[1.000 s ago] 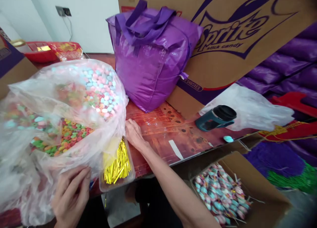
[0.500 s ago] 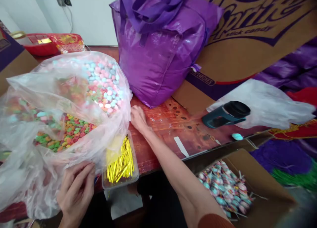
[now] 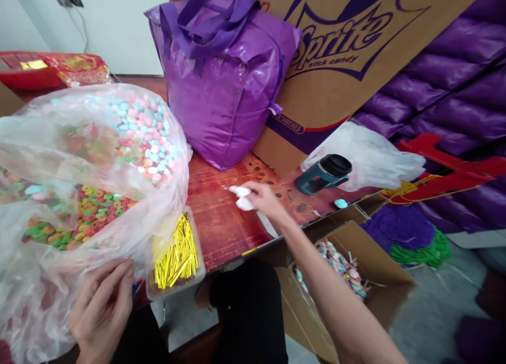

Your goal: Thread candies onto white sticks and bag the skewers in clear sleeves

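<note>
My right hand (image 3: 264, 199) is closed on a crumpled white tissue (image 3: 243, 197), low over the reddish wooden table (image 3: 209, 195). At the lower left, my left hand (image 3: 105, 303) has its fingers bent and pressed together beside the edge of a clear plastic bag (image 3: 174, 195); anything in them is hidden. Pastel candies (image 3: 154, 153) and colourful ring-shaped candies (image 3: 106, 206) fill that big bag. Between my hands stands a clear plastic tub (image 3: 201, 269) of gold twist ties (image 3: 179, 256).
Behind stands a purple zip bag (image 3: 221, 100) against a cardboard box (image 3: 348, 90). A dark teal tumbler (image 3: 320, 177) and a white plastic bag (image 3: 367, 156) are at the right. Below the table edge is an open carton (image 3: 391, 258) with wrapped candies (image 3: 343, 269).
My right hand has moved right, away from the candy bag's side, and the white tissue now shows in it. The view has shifted right. My left hand keeps its closed shape.
</note>
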Motion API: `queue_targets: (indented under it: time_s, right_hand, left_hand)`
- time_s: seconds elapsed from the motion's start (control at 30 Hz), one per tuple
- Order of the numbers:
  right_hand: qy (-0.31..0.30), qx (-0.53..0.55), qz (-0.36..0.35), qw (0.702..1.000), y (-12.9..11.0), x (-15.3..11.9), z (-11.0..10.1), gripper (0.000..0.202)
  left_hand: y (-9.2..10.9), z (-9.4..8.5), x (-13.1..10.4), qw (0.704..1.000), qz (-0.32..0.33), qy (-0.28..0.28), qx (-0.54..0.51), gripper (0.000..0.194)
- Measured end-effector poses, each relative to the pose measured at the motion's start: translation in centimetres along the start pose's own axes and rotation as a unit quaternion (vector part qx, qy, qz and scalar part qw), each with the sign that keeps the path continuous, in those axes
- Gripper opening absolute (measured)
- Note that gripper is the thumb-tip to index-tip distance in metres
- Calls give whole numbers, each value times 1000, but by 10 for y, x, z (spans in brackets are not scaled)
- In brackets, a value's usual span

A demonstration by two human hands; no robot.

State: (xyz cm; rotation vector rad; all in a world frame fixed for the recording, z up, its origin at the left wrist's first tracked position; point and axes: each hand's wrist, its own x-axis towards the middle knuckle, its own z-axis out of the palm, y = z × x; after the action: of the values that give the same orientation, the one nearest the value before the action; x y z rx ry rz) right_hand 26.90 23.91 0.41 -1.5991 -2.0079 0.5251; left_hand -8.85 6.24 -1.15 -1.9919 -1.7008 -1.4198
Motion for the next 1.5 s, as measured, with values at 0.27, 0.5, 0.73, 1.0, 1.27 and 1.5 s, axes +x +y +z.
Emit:
queue_targets:
  time_s: [0.27,0.5,0.73,1.0,1.27,1.5]
  right_hand:
    - [124,-138,158,970,32,-24,-1,35]
    - [57,-60,59,995,-74,-65,68,31]
    - [91,241,122,958,-11,-38,16,25]
    - [166,199,170,951,66,-30,-16,34]
    - [170,63,170,969,70,-54,-32,17]
    - [189,-87,142,968,46,-68,-46,42]
  left_hand:
    - [-2,2,-4,1000,-16,10,11,34]
    - [-2,4,0,1000,-6,15,19,24]
    - [-1,2,2,1000,10,22,11,25]
    - [-2,4,-2,1000,-21,19,4,24]
    - [-1,0,-1,999,-29,-9,11,21]
    - [3,-1,1,998,-49,-10,23,15]
